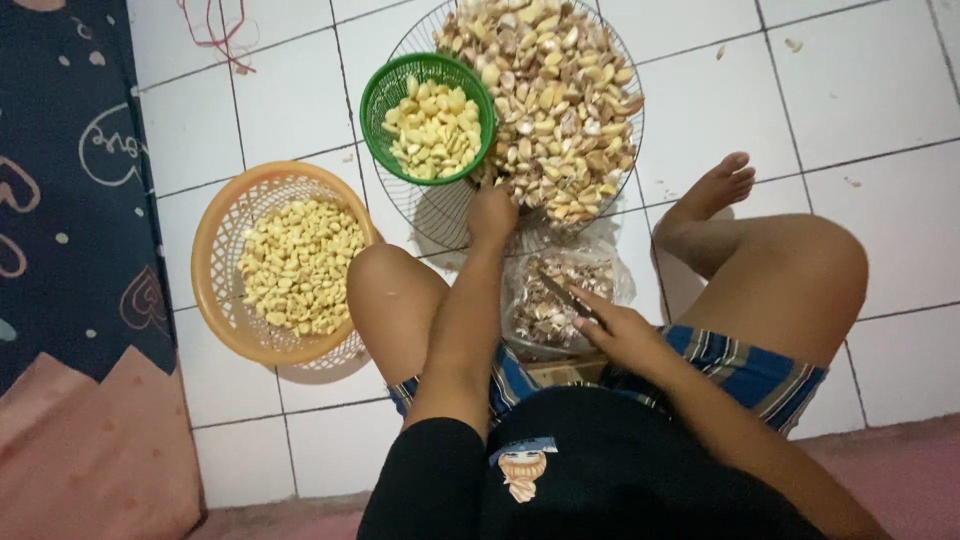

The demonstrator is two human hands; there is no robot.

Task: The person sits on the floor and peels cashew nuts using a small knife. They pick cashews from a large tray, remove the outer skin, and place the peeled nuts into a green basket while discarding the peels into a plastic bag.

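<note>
I sit on a white tiled floor with my knees apart. My left hand (492, 212) reaches forward into a pile of unpeeled garlic cloves (560, 100) heaped on a round wire tray (430, 215); its fingers are curled among the cloves and hidden. My right hand (615, 330) holds a small dark knife (565, 297) over a clear plastic bag of garlic skins (555, 300) between my legs. A green basket (385, 100) of peeled cloves rests on the tray's left side.
An orange basket (215, 250) with many peeled cloves stands on the floor to the left of my left knee. A dark patterned mat (60, 180) lies along the left edge. My right foot (715, 190) rests beside the wire tray.
</note>
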